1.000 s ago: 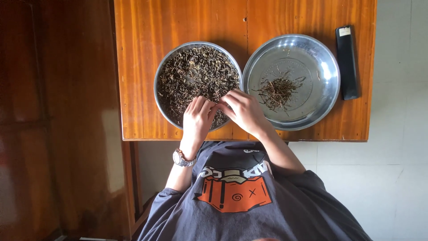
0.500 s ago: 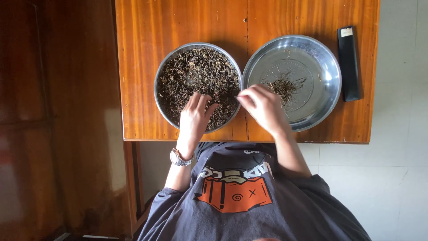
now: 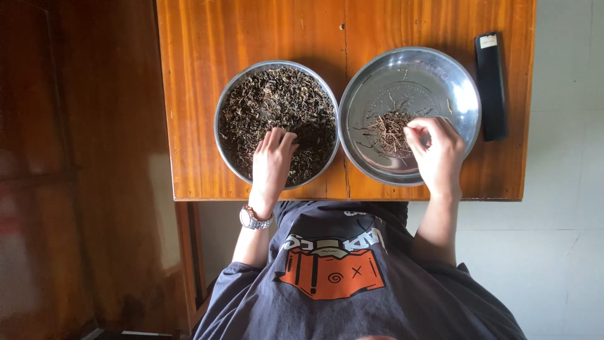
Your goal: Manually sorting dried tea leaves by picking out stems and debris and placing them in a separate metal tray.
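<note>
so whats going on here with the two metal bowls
A person sits at a wooden table with two round metal bowls side by side. The left hand rests in the left bowl, which is full of dark dried leaves. The right hand is over the right bowl, fingertips pinched together above a small pile of thin stems. A black rectangular object lies on the table to the right of the bowls.

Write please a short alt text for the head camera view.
Seen from above, a person's left hand rests in a metal bowl of dried leaves, while the right hand reaches over a metal plate holding thin stems.
</note>
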